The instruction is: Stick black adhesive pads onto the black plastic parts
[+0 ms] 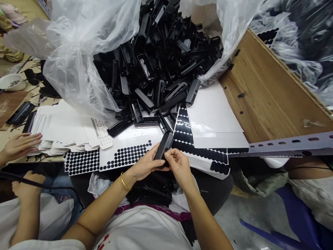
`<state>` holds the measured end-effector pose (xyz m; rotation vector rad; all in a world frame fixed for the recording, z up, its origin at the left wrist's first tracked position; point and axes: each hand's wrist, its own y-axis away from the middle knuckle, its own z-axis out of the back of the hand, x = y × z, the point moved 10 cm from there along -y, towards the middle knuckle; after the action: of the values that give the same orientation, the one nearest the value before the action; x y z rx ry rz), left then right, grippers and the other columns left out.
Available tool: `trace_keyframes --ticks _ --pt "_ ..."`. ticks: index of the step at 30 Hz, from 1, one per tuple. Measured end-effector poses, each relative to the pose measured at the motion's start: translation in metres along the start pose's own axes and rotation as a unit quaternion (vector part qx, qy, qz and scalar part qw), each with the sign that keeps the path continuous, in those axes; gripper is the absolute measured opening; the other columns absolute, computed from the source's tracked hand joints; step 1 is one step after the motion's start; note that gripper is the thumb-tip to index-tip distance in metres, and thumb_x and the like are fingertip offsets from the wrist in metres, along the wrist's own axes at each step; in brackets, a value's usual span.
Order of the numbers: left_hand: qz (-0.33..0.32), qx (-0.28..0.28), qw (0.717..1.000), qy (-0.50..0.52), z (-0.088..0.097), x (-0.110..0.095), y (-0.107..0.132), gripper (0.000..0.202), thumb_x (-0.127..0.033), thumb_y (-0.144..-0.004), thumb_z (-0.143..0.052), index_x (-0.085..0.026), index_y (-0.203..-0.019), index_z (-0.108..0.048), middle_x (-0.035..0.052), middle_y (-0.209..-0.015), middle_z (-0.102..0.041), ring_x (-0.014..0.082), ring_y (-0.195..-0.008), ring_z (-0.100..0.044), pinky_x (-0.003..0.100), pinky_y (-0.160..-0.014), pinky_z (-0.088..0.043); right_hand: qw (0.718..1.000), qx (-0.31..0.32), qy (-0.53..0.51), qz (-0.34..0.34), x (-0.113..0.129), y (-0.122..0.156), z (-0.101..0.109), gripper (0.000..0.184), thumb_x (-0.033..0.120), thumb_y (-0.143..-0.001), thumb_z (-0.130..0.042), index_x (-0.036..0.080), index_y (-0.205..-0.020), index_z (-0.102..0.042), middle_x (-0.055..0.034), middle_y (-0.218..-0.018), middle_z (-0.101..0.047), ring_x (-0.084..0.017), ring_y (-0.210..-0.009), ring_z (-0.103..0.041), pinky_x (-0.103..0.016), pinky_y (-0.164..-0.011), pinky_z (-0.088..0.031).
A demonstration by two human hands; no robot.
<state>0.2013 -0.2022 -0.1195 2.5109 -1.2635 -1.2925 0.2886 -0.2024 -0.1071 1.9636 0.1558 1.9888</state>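
Observation:
My left hand (pixel 147 162), a yellow bangle on its wrist, grips a black plastic part (pixel 164 144) with a ribbed grey face, held tilted above my lap. At the near end of that part, my right hand (pixel 179 163) pinches a small black round sticker (pixel 167 150) between thumb and forefinger, partly hidden by the fingertips. Just left of my hands lies a white sheet with rows of black round stickers (pixel 127 154). To the right is another sheet of black stickers (pixel 182 133), partly under blank white paper (pixel 217 114).
A large heap of black plastic parts (pixel 158 62) spills from a clear plastic bag (pixel 78 52). Stacked white cards (pixel 65 126) lie at left, near a co-worker's hand (pixel 22 144). A wooden board (pixel 270 83) rises at right. A white bowl (pixel 12 82) stands far left.

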Motion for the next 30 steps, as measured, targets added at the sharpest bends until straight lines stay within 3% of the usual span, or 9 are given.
trace_keyframes --ticks 10,17,21,23,24,25,27,28,30 --pt "-0.012 -0.004 0.999 -0.037 0.001 -0.001 0.000 0.072 -0.009 -0.075 -0.060 -0.036 -0.137 -0.035 0.0028 -0.129 -0.052 0.0188 -0.112 -0.051 0.025 -0.082 -0.049 0.998 -0.029 0.050 0.032 0.002 0.001 0.002 0.017 0.034 -0.075 -0.056 0.019 -0.068 -0.053 0.0015 -0.060 -0.054 -0.012 -0.054 -0.048 -0.023 -0.050 -0.040" --pt "-0.022 -0.033 0.998 -0.047 0.005 0.000 0.002 0.074 -0.015 -0.076 -0.061 -0.036 -0.140 -0.029 0.0051 -0.135 -0.049 0.0219 -0.111 -0.054 0.028 -0.081 -0.050 0.973 -0.068 0.186 0.118 0.017 0.010 0.002 0.010 0.029 -0.079 -0.053 0.021 -0.085 -0.052 -0.0002 -0.074 -0.053 -0.014 -0.060 -0.048 -0.028 -0.059 -0.042" --pt "0.027 0.094 0.987 -0.131 -0.002 0.001 0.024 0.071 -0.019 -0.079 -0.060 -0.036 -0.140 -0.029 0.0065 -0.140 -0.043 0.0245 -0.112 -0.056 0.036 -0.089 -0.048 0.972 -0.153 0.135 0.117 0.022 0.009 0.043 0.041 0.034 -0.074 -0.062 0.022 -0.109 -0.044 0.0010 -0.079 -0.049 -0.014 -0.062 -0.047 -0.028 -0.059 -0.042" --pt "0.048 0.156 0.958 -0.237 -0.003 -0.001 0.034 0.063 -0.021 -0.078 -0.062 -0.031 -0.136 -0.040 0.0085 -0.136 -0.049 0.0254 -0.114 -0.054 0.038 -0.095 -0.044 0.974 -0.168 0.089 0.119 0.024 0.007 0.062 0.034 0.035 -0.077 -0.059 0.022 -0.105 -0.046 0.0013 -0.077 -0.049 -0.014 -0.066 -0.049 -0.027 -0.062 -0.042" --pt "0.040 0.147 0.945 -0.288 0.003 -0.007 0.033 0.055 -0.023 -0.078 -0.062 -0.028 -0.131 -0.048 0.0093 -0.131 -0.053 0.0254 -0.114 -0.054 0.038 -0.095 -0.043 0.976 -0.165 0.077 0.120 0.026 0.005 0.066 0.028 0.036 -0.078 -0.058 0.022 -0.100 -0.048 0.0008 -0.077 -0.050 -0.014 -0.069 -0.050 -0.027 -0.064 -0.042" --pt "0.016 0.107 0.936 -0.335 0.012 -0.018 0.026 0.048 -0.026 -0.078 -0.061 -0.025 -0.126 -0.054 0.0098 -0.126 -0.057 0.0250 -0.111 -0.055 0.038 -0.094 -0.043 0.978 -0.154 0.075 0.120 0.027 0.003 0.067 0.022 0.036 -0.079 -0.057 0.022 -0.094 -0.051 0.0002 -0.077 -0.052 -0.015 -0.070 -0.051 -0.028 -0.065 -0.042" --pt "-0.082 -0.051 0.906 -0.412 0.038 -0.056 0.007 0.038 -0.030 -0.082 -0.056 -0.023 -0.120 -0.058 0.0101 -0.116 -0.061 0.0238 -0.102 -0.058 0.038 -0.088 -0.045 0.983 -0.107 0.094 0.114 0.026 -0.002 0.054 0.014 0.034 -0.080 -0.055 0.021 -0.084 -0.053 -0.0003 -0.075 -0.054 -0.015 -0.069 -0.051 -0.027 -0.064 -0.042" --pt "-0.149 -0.144 0.867 -0.453 0.049 -0.080 0.001 0.038 -0.029 -0.083 -0.054 -0.023 -0.120 -0.056 0.0101 -0.112 -0.061 0.0234 -0.099 -0.057 0.038 -0.087 -0.045 0.985 -0.072 0.110 0.112 0.025 -0.004 0.041 0.012 0.033 -0.080 -0.054 0.021 -0.080 -0.053 -0.0001 -0.073 -0.054 -0.015 -0.066 -0.051 -0.027 -0.062 -0.041" --pt "-0.246 -0.262 0.747 -0.560 0.052 -0.116 -0.008 0.041 -0.020 -0.081 -0.054 -0.020 -0.121 -0.054 0.0110 -0.110 -0.059 0.0253 -0.103 -0.051 0.042 -0.091 -0.039 0.981 -0.002 0.155 0.116 0.021 -0.006 0.010 0.010 0.029 -0.082 -0.050 0.021 -0.076 -0.053 0.0007 -0.068 -0.054 -0.014 -0.061 -0.050 -0.027 -0.059 -0.040"
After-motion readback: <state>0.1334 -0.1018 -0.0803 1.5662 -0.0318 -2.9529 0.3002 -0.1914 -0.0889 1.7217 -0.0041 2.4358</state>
